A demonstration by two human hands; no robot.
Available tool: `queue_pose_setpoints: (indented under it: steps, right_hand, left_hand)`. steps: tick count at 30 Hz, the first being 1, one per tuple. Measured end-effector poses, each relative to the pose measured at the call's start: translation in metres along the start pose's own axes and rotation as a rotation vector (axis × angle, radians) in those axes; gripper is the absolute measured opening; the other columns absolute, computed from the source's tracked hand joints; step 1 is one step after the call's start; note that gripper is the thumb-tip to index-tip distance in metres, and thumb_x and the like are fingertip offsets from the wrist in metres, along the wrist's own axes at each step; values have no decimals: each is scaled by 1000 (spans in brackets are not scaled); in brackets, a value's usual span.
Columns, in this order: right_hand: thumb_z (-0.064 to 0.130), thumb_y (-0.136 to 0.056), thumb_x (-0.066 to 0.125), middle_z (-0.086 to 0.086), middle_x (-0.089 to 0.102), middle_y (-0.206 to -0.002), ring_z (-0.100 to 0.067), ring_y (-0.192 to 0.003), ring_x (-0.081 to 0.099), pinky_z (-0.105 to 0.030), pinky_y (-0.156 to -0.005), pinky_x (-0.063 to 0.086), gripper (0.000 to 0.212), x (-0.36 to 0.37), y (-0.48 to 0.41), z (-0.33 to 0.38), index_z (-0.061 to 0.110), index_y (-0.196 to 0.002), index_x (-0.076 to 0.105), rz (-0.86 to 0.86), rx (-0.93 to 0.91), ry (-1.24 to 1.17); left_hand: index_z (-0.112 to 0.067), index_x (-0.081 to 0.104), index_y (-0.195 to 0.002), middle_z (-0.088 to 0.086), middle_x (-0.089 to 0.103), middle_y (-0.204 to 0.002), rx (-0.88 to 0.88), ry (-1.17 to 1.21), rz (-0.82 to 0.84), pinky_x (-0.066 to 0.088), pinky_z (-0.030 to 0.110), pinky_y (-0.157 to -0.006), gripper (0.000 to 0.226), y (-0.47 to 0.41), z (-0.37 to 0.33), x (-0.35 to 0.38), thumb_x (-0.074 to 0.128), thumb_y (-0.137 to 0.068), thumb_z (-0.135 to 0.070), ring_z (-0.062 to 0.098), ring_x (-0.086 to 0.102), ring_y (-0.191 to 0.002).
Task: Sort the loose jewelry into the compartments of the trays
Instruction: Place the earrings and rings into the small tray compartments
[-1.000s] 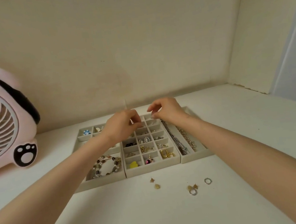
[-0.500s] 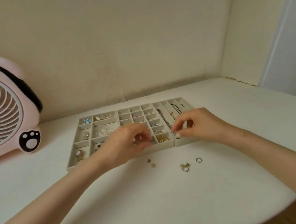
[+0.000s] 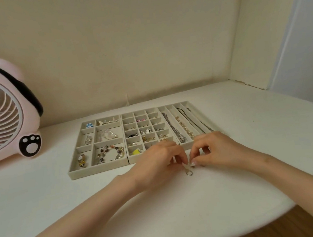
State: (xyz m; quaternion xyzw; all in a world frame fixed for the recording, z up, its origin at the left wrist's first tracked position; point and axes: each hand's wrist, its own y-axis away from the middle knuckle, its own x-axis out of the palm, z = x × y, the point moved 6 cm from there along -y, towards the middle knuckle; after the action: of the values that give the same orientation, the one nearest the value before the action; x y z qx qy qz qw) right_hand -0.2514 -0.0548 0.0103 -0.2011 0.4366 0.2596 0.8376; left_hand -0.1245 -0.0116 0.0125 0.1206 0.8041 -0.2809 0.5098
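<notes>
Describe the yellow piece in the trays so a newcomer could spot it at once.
Start at the three beige trays lying side by side on the white table. In the middle tray, the grid of small squares, take the nearest row's left compartment, just beyond the left hand. The yellow piece sits there, the only bright yellow item among gold, silver and dark ones.

Left hand (image 3: 157, 162): bare, no rings, no wristband.
Right hand (image 3: 215, 150): bare, pale polished fingernails (image 3: 193, 163).
Forearms: bare, no sleeves in view.
</notes>
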Motion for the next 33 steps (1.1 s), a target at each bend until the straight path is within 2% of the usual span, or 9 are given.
queue_pose_setpoints:
  steps: [5,8,11,14,17,23,26,28,33]
  right_hand:
    - [14,-80,72,14,64,-64,1,-52,45,-16,-57,37,15,-8,1,-8,23,-68,69,-41,89,-184]
    - [12,-86,66,5,63,-63,-4,-46,43,-14,-46,33,13,-9,4,-12,14,-74,68,14,188,-448]
    - [12,-89,59,-8,55,-70,-7,-42,35,-15,-41,22,12,-7,8,-14,5,-79,63,123,285,-727]
    - [13,-82,59,-6,53,-69,-4,-39,33,-17,-44,16,8,-2,9,-13,5,-80,59,196,351,-919]
    - [10,-83,55,-6,52,-68,-4,-37,32,-13,-34,22,8,1,7,-9,4,-79,59,220,374,-1006]
    - [16,-75,60,-6,52,-68,-4,-38,34,-13,-34,23,12,3,2,-6,5,-76,57,236,348,-1006]
    - [17,-75,60,-6,57,-69,-5,-41,41,-14,-37,28,13,3,0,-5,6,-79,57,225,346,-989]
    - [17,-75,61,-7,62,-71,-7,-45,49,-15,-39,38,14,3,-2,-5,5,-82,58,214,349,-999]
    - [6,-91,52,-15,67,-80,-14,-59,65,-22,-52,54,9,4,-3,-2,1,-88,59,215,349,-1110]
  left_hand:
    - [-22,66,-88,-6,59,-86,1,16,23,45,34,-73,13,-4,-2,5,67,-82,-33,9,49,-81]
    - [-18,64,-85,-7,58,-84,-36,-12,43,43,29,-70,12,-8,-1,7,66,-83,-29,8,46,-78]
    - [-14,62,-79,-3,62,-78,-250,427,30,41,21,-66,8,-9,7,0,62,-87,-14,8,51,-70]
    - [-10,58,-82,0,66,-76,-412,836,19,40,16,-59,10,-8,13,-5,54,-92,-10,4,54,-62]
    - [-7,57,-87,2,67,-80,-473,1023,56,43,17,-61,9,-7,15,-6,52,-93,-11,5,56,-63]
    - [-8,57,-87,3,66,-81,-522,1121,91,44,17,-61,8,-5,17,-4,52,-92,-10,6,56,-64]
    - [-9,56,-90,3,66,-78,-535,1141,81,43,19,-62,6,-2,18,-4,51,-93,-6,6,56,-63]
    - [-11,55,-90,3,66,-77,-545,1151,74,44,20,-62,8,-1,20,-4,50,-93,-5,7,57,-63]
    - [-6,57,-87,5,64,-75,-606,1228,93,49,17,-58,12,1,21,-3,48,-94,-8,7,60,-62]
